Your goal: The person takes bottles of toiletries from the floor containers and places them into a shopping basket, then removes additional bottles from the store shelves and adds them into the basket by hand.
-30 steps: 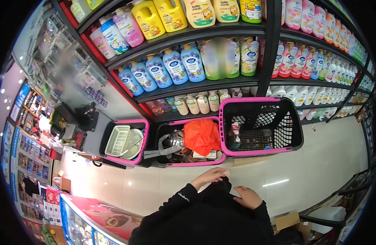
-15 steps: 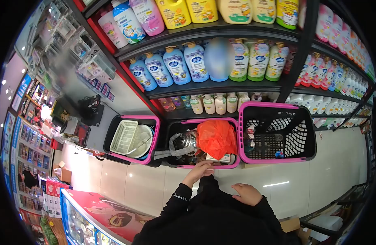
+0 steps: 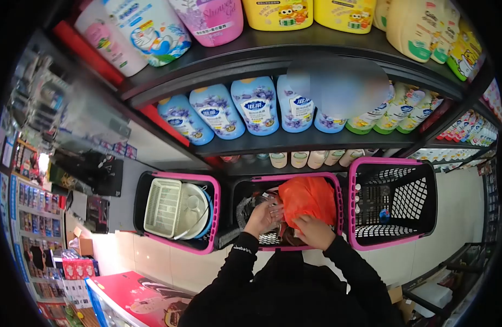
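Both hands are inside the black basket with a pink rim (image 3: 338, 196) in the middle. My left hand (image 3: 263, 217) is over its left part, fingers extended and slightly apart, next to crinkled clear plastic (image 3: 245, 210). A shiny spot shows at its fingertips, too small to name. My right hand (image 3: 314, 231) has its fingers bent against the lower edge of an orange plastic bag (image 3: 307, 199), seemingly pinching it. The bag bulges; its contents are hidden. Below and between the hands, brownish items (image 3: 288, 235) are partly covered.
To the left, another pink-rimmed basket (image 3: 217, 212) holds a cream slotted rack (image 3: 164, 206) and a white basin (image 3: 192, 210). The right basket (image 3: 392, 242) contains a few small items, one blue (image 3: 384, 215). Shelves of blue bottles (image 3: 254, 106) rise behind. A red-topped counter (image 3: 136, 300) stands lower left.
My view has moved closer to the shelves. Both hands have moved forward into the middle basket, the right one reaching the orange bag. The pale box at the basket's front is out of sight.
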### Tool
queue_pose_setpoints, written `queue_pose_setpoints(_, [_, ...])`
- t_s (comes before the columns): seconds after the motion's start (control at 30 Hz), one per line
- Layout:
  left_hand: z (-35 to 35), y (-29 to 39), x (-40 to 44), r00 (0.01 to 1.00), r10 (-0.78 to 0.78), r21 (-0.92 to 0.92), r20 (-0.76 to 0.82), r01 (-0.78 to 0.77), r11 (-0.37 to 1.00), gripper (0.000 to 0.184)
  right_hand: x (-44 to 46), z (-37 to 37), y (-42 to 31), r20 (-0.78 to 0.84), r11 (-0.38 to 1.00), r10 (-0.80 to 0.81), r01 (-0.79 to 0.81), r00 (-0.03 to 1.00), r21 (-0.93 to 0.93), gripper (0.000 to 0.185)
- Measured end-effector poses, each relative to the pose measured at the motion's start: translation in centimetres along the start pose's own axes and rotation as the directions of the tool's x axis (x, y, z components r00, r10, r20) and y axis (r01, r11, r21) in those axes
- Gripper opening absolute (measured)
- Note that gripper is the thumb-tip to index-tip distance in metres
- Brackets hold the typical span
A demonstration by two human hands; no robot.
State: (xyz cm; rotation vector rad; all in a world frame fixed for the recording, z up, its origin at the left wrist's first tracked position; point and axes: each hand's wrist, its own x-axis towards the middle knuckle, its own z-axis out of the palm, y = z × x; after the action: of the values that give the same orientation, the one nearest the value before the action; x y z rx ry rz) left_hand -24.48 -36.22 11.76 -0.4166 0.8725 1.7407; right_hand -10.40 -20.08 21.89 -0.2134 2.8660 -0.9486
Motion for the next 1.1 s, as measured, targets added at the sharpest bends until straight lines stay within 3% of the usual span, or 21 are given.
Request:
queue_pose_setpoints(0.13, [-0.2, 3.9, 5.3, 0.998, 0.063, -0.155, 0.031, -0.057, 0.986, 0.028, 7.4, 0.6, 2.5, -0.140, 0.997, 0.047, -0.055, 0.989, -0.059, 0.044])
queue_pose_setpoints(0.2, [-0.1, 5.4, 8.6, 0.988, 0.076, -0.283, -0.131, -0.111, 0.953, 0.034, 10.7, 0.6, 3.7, -0.171, 0.994, 0.101, -0.105, 0.980, -0.015, 0.051])
queue_pose_setpoints(0.27, [-0.4, 6.6, 11.4, 0.986, 0.056, -0.266, -0.157, -0.097, 0.959, 0.045, 13.7, 1.2, 5.2, -0.206, 0.986, 0.123, -0.143, 0.971, -0.085, 0.051])
queue_pose_setpoints(0.33, [-1.9, 7.4, 14.8, 0.996, 0.023, -0.415, -0.086, -0.057, 0.908, 0.064, 15.7, 1.5, 5.9, -0.243, 0.971, 0.140, -0.181, 0.960, -0.154, 0.051])
queue_pose_setpoints(0.37, [-0.9, 8.1, 15.1, 0.982, -0.019, -0.355, -0.189, -0.050, 0.934, 0.060, 16.6, 1.6, 6.1, -0.248, 0.961, 0.148, -0.198, 0.957, -0.191, 0.050])
queue_pose_setpoints(0.47, [1.7, 9.1, 15.4, 0.967, 0.043, -0.298, -0.251, -0.119, 0.947, 0.056, 18.5, 2.7, 7.2, -0.299, 0.936, 0.142, -0.226, 0.944, -0.270, 0.046])
queue_pose_setpoints(0.5, [1.0, 8.9, 16.8, 0.960, 0.167, -0.229, -0.226, -0.219, 0.948, 0.050, 19.0, 2.7, 7.5, -0.306, 0.936, 0.137, -0.224, 0.942, -0.272, 0.042])
queue_pose_setpoints(0.57, [-0.3, 8.4, 18.1, 0.968, 0.164, -0.234, -0.192, -0.208, 0.950, 0.050, 19.8, 2.4, 7.5, -0.333, 0.933, 0.159, -0.251, 0.930, -0.258, 0.029])
queue_pose_setpoints(0.7, [-1.3, 7.9, 19.2, 0.977, 0.173, -0.271, -0.123, -0.201, 0.942, 0.048, 21.1, 3.4, 8.9, -0.273, 0.915, 0.272, -0.336, 0.923, -0.224, 0.022])
queue_pose_setpoints(1.03, [-2.2, 7.3, 20.0, 0.977, 0.213, -0.344, -0.017, -0.206, 0.916, 0.042, 19.5, 3.4, 8.2, -0.233, 0.910, 0.217, -0.283, 0.948, -0.304, 0.035])
queue_pose_setpoints(1.1, [-2.1, 7.2, 19.9, 0.974, 0.226, -0.350, 0.004, -0.210, 0.913, 0.041, 18.3, 4.5, 8.1, -0.399, 0.910, 0.057, -0.211, 0.915, -0.355, 0.045])
